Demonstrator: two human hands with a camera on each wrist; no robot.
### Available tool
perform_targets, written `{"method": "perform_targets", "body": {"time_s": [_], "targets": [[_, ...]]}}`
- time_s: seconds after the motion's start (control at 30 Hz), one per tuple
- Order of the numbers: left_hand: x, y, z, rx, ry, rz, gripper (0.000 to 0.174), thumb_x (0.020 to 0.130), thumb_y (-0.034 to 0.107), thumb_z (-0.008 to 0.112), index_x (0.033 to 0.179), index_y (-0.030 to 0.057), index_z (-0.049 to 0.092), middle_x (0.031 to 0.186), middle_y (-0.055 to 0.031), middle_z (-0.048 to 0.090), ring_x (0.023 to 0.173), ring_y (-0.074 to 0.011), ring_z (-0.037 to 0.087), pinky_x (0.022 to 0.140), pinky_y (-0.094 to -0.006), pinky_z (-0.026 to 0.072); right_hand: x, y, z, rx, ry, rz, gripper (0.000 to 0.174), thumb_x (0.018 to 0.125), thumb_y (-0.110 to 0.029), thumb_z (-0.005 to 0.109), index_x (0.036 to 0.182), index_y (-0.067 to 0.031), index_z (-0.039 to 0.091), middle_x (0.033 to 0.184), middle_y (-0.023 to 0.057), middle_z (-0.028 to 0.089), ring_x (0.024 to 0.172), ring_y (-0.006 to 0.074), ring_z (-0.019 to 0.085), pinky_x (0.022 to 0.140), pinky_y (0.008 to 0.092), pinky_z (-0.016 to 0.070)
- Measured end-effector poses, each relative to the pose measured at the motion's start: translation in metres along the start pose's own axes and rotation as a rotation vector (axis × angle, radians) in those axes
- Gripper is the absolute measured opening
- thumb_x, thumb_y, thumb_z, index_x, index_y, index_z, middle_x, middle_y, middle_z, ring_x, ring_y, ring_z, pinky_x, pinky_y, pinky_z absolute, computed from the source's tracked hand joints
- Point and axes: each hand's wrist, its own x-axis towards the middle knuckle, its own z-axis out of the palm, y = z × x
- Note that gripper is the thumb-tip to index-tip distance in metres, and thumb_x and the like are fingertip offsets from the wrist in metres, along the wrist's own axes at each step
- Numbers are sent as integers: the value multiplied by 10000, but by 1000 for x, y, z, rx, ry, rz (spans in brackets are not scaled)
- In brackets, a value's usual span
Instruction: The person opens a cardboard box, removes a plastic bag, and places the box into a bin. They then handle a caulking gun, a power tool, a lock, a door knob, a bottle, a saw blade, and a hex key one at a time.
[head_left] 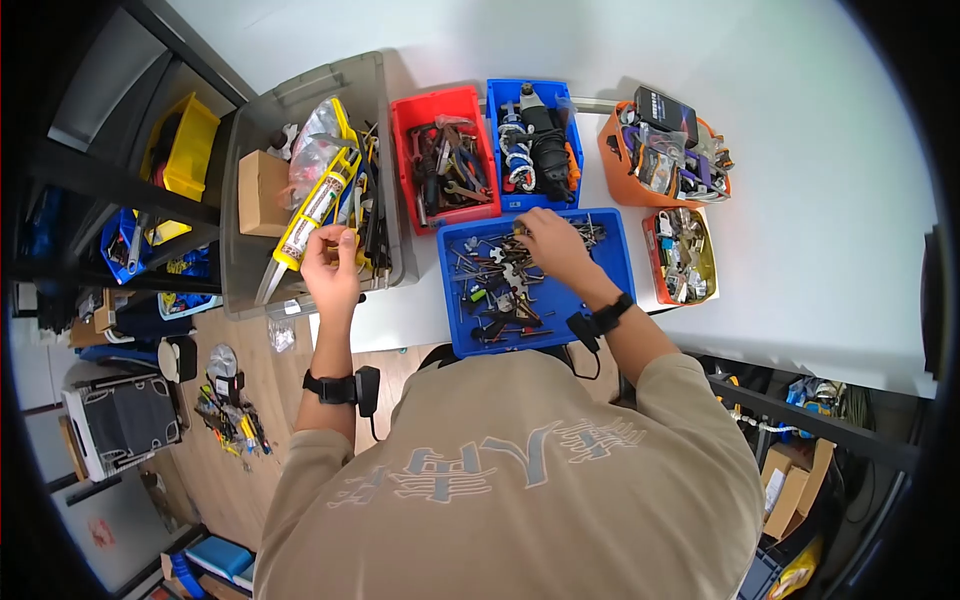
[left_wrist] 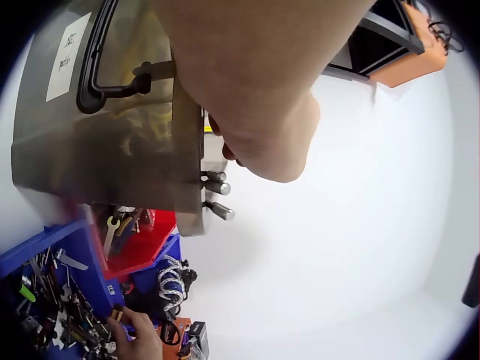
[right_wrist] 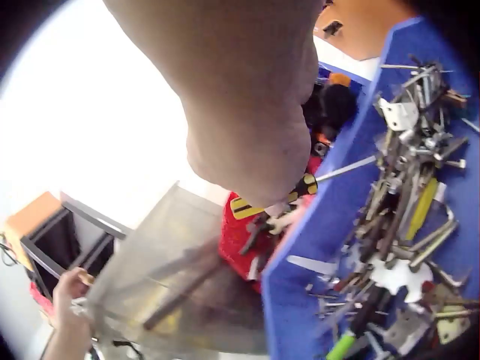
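Gripping the striped screwdriver, likely to steady it, our right hand is over the blue tray. Our left hand curls over the gray bin, but we cannot tell if it pinches anything.

This looks like a workshop or a tool storeroom: a white table carries a blue tray heaped with hex keys, bits and small metal parts, beside a red bin of pliers and wrenches and a grey crate with a yellow caulking gun. Dark metal shelving on one side holds a yellow bin, and more tools lie on the wood-look floor, though the edges are too dim to read well.
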Motion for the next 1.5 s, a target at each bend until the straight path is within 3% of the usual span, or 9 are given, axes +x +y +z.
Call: {"method": "perform_targets", "body": {"time_s": [0.13,0.47,0.63,0.77,0.93,1.13,1.23,1.3,1.5], "targets": [[-4,11,10,-162,14,-15,132,1003,132,676,1006,17,612,881,-18,643,756,-77,569,710,-231,482,0,-22,-69,549,132,352,350,936,-152,711,1258,-67,602,902,114,672,853,238,679,763,346,535],[-21,105,80,-44,-301,173,61,922,51,702,942,22,653,925,-73,668,756,-140,624,637,-258,486,-13,13,-112,530,196,304,259,924,-91,718,1154,-40,612,963,120,734,851,185,733,780,333,581],[-46,83,136,119,-607,-198,158,931,99,708,1054,11,662,952,-86,708,828,-147,678,672,-275,516,-22,21,-67,137,77,-69,220,886,-49,725,1077,-39,616,1082,111,708,856,221,741,749,345,603],[-56,56,159,267,-673,-249,255,921,162,715,1097,-8,646,994,-146,716,867,-253,707,760,-368,553,-3,31,-106,360,252,35,267,882,-29,726,1128,-22,623,1053,117,704,867,209,742,779,337,608],[-65,33,170,342,-679,-340,260,924,159,704,1109,-13,643,1010,-151,714,872,-251,701,778,-381,557,52,96,-154,505,498,297,288,899,-44,732,1169,-16,636,1076,131,712,909,201,750,783,311,594],[-88,27,191,371,-666,-383,280,925,190,708,1097,-21,641,1043,-173,704,886,-287,716,784,-397,564,124,176,-101,217,413,41,249,907,-92,692,1148,-50,647,1018,158,700,870,307,722,777,384,588],[-95,27,198,399,-683,-396,290,927,174,708,1123,-28,638,1084,-177,695,921,-289,716,799,-393,561,134,203,-44,45,262,5,251,869,-58,655,1119,-33,663,999,164,694,951,326,693,820,442,580],[-99,26,199,399,-700,-422,292,928,153,706,1141,-36,641,1114,-181,691,959,-294,717,828,-388,563,132,219,-16,-106,-106,117,353,860,-9,611,1210,-6,649,1168,188,691,1118,377,649,950,471,539],[-129,-39,181,637,-828,-491,363,904,272,725,1157,24,646,1132,-170,673,1052,-325,673,915,-436,535,99,217,-38,51,-106,105,396,921,-62,577,1312,-7,611,1252,223,659,1290,414,544,1080,474,461]]}}
